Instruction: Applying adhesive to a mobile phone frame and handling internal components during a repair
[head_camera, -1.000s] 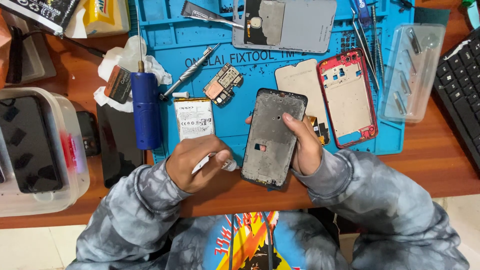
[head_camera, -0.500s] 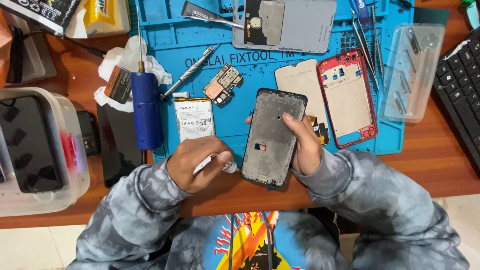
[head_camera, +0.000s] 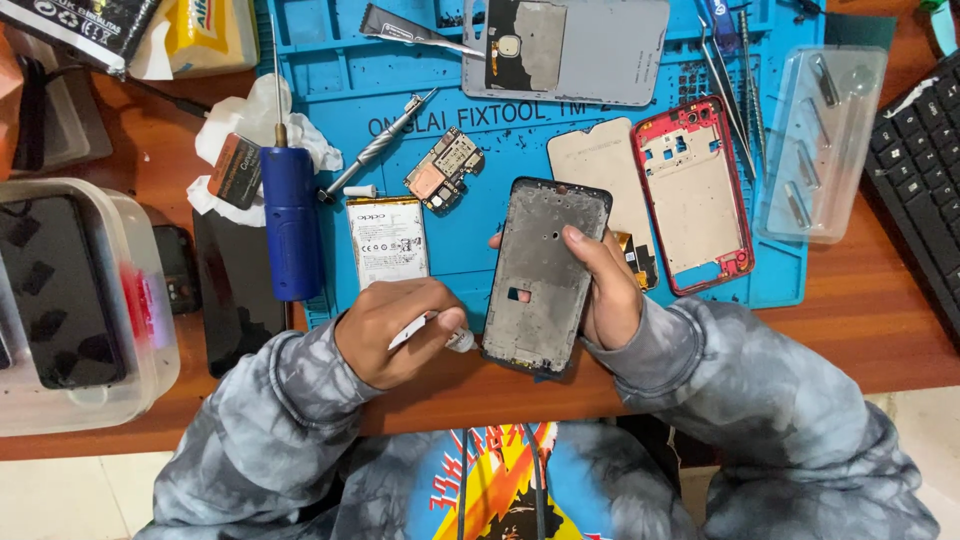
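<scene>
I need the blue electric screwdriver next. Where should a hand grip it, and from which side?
Grip the blue electric screwdriver around its thick barrel, coming from above. It lies flat along the blue mat's left edge, thin bit pointing away over the white tissue, so the bit end is a poor hold. The left hand is nearer.

The reddish-brown wooden surface (head_camera: 860, 320) carries a blue rubber repair mat (head_camera: 460, 240) at upper centre, a clear plastic tub (head_camera: 150, 370) at left, and a black keyboard (head_camera: 925, 170) at right.
</scene>
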